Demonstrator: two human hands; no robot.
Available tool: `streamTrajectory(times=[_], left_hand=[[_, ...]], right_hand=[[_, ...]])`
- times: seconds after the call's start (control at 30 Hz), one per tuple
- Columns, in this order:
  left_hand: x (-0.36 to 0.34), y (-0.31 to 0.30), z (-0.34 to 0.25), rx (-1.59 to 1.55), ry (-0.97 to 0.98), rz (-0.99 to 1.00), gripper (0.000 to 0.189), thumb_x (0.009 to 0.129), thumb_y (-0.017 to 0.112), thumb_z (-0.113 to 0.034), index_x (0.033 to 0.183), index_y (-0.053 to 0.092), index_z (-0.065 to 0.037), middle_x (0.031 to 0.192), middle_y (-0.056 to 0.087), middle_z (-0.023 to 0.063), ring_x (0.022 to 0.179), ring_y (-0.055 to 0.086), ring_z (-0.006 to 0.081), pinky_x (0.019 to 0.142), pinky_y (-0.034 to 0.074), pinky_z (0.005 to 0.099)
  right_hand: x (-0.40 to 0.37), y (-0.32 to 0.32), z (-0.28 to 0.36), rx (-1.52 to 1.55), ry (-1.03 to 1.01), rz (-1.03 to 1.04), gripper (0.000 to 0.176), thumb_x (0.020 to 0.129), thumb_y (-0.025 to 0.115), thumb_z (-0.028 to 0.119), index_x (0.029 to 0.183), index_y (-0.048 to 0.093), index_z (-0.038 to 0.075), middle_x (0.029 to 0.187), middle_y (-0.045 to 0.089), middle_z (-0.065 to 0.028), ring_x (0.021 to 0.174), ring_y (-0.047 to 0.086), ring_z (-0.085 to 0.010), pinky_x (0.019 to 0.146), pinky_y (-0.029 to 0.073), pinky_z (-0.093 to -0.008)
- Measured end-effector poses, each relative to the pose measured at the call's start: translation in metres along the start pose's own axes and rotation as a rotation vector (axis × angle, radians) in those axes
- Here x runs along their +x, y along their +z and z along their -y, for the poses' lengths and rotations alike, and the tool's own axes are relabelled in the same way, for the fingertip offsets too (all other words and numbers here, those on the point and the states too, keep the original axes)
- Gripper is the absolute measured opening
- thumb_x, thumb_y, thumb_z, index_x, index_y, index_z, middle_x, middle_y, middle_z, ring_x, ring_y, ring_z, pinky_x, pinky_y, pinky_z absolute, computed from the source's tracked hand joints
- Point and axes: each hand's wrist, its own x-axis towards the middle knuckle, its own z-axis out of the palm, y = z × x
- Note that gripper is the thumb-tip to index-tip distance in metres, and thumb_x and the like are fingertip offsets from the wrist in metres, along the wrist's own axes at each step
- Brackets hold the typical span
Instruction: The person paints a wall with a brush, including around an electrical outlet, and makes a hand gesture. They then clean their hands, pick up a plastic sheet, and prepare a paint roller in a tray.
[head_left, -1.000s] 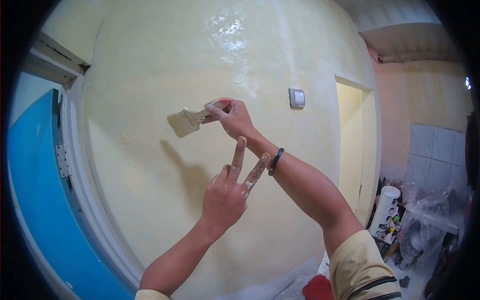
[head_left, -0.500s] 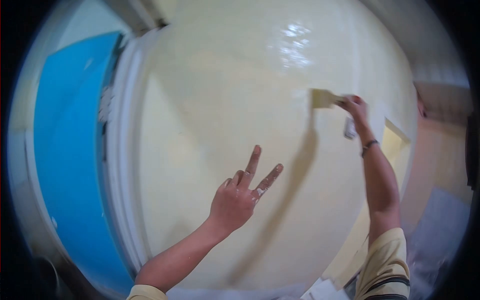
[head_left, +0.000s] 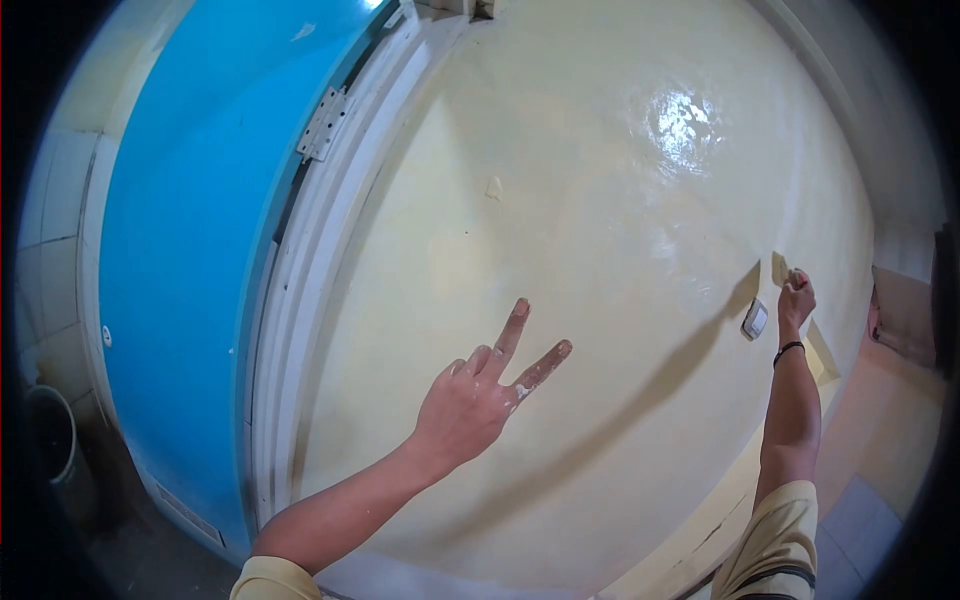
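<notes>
My right hand (head_left: pixel 797 298), wearing a dark wristband, is closed round the handle of a wide, flat paintbrush (head_left: pixel 779 268). The yellowish brush head is at the pale cream wall (head_left: pixel 560 250), just up and right of a light switch (head_left: pixel 755 318). In the middle of the view, my left hand (head_left: pixel 465 408) holds nothing. Its thumb and index finger stretch apart, smeared with whitish paint, while the other fingers curl in. Wet-looking gloss shines on the upper wall.
On the left, a blue door (head_left: pixel 190 270) hangs in a white frame (head_left: pixel 320 260) by a metal hinge (head_left: pixel 323 125). A bucket (head_left: pixel 55 440) stands on the dark floor at lower left. A yellow-edged wall opening (head_left: pixel 822 360) lies beyond my right wrist.
My right hand has moved right and down across the wall with the paintbrush. The view has shifted and tilted, bringing more of the door and the bucket in. My left hand keeps its pose.
</notes>
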Motion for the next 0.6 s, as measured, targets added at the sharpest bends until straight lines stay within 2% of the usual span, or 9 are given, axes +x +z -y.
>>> streamTrajectory(times=[0.1, 0.17, 0.3, 0.33, 0.37, 0.43, 0.47, 0.5, 0.6], left_hand=[[0.004, 0.004, -0.002, 0.019, 0.035, 0.004, 0.095, 0.072, 0.056, 0.007, 0.151, 0.027, -0.036, 0.155, 0.024, 0.0229, 0.061, 0.044, 0.0138, 0.046, 0.043, 0.0225], [0.015, 0.005, -0.01, 0.031, 0.071, 0.041, 0.094, 0.071, 0.056, 0.007, 0.151, 0.03, -0.036, 0.155, 0.023, 0.0235, 0.063, 0.046, 0.0149, 0.048, 0.044, 0.0237], [0.039, 0.02, -0.03, -0.009, 0.163, 0.068, 0.093, 0.07, 0.057, 0.008, 0.149, 0.035, -0.034, 0.155, 0.021, 0.0252, 0.066, 0.05, 0.0167, 0.05, 0.046, 0.0263], [0.046, 0.028, -0.039, -0.035, 0.196, 0.068, 0.093, 0.069, 0.057, 0.008, 0.149, 0.035, -0.034, 0.155, 0.021, 0.0255, 0.066, 0.051, 0.0168, 0.05, 0.046, 0.0265], [0.05, 0.035, -0.047, -0.061, 0.231, 0.071, 0.093, 0.069, 0.057, 0.008, 0.149, 0.035, -0.034, 0.155, 0.021, 0.0258, 0.067, 0.051, 0.0171, 0.05, 0.047, 0.0269], [0.06, 0.045, -0.066, -0.121, 0.306, 0.067, 0.094, 0.068, 0.057, 0.009, 0.149, 0.036, -0.033, 0.155, 0.02, 0.0262, 0.068, 0.052, 0.0179, 0.05, 0.047, 0.0275], [0.062, 0.047, -0.078, -0.147, 0.354, 0.069, 0.094, 0.067, 0.058, 0.008, 0.149, 0.036, -0.033, 0.155, 0.02, 0.0265, 0.068, 0.053, 0.0185, 0.05, 0.048, 0.028], [0.064, 0.05, -0.083, -0.169, 0.392, 0.07, 0.094, 0.067, 0.058, 0.008, 0.149, 0.036, -0.033, 0.155, 0.019, 0.0268, 0.068, 0.053, 0.0191, 0.051, 0.048, 0.0284], [0.071, 0.053, -0.114, -0.203, 0.449, 0.096, 0.095, 0.066, 0.058, 0.008, 0.149, 0.034, -0.034, 0.155, 0.018, 0.0274, 0.069, 0.054, 0.0208, 0.052, 0.049, 0.0299]], right_hand=[[-0.021, 0.006, 0.014, 0.121, -0.019, 0.085, 0.033, 0.079, 0.058, 0.002, 0.109, 0.069, 0.006, 0.099, 0.072, -0.0115, 0.093, 0.068, -0.0207, 0.084, 0.051, -0.0311], [-0.046, 0.014, 0.027, 0.306, -0.075, 0.121, 0.03, 0.081, 0.059, 0.002, 0.109, 0.068, 0.004, 0.098, 0.072, -0.0111, 0.092, 0.068, -0.018, 0.083, 0.05, -0.0292], [-0.115, -0.011, 0.094, 0.397, -0.1, 0.126, 0.026, 0.084, 0.057, -0.002, 0.107, 0.068, 0.003, 0.095, 0.072, -0.0098, 0.089, 0.067, -0.0143, 0.081, 0.05, -0.0291], [-0.135, -0.012, 0.102, 0.485, -0.152, 0.172, 0.035, 0.079, 0.048, -0.008, 0.105, 0.069, 0.004, 0.091, 0.073, -0.0123, 0.086, 0.07, -0.0214, 0.079, 0.052, -0.03], [-0.161, -0.023, 0.125, 0.496, -0.232, 0.149, 0.033, 0.082, 0.048, -0.01, 0.102, 0.069, 0.003, 0.088, 0.073, -0.0117, 0.081, 0.07, -0.0204, 0.076, 0.053, -0.0302], [-0.201, -0.023, 0.143, 0.808, -0.057, 0.393, 0.027, 0.081, 0.051, -0.01, 0.099, 0.07, 0.0, 0.086, 0.073, -0.0108, 0.084, 0.071, -0.0189, 0.077, 0.055, -0.0321], [-0.216, -0.043, 0.162, 0.828, -0.012, 0.507, 0.024, 0.084, 0.053, -0.008, 0.1, 0.069, -0.002, 0.086, 0.073, -0.0103, 0.086, 0.071, -0.0184, 0.078, 0.055, -0.0312], [-0.234, -0.031, 0.167, 1.046, 0.128, 0.61, 0.017, 0.088, 0.056, -0.003, 0.101, 0.068, -0.003, 0.088, 0.072, -0.0097, 0.085, 0.071, -0.0179, 0.075, 0.055, -0.029], [-0.254, -0.041, 0.181, 1.171, 0.316, 0.786, 0.016, 0.092, 0.061, 0.008, 0.1, 0.066, -0.005, 0.089, 0.071, -0.0108, 0.083, 0.07, -0.0171, 0.072, 0.053, -0.0286]])
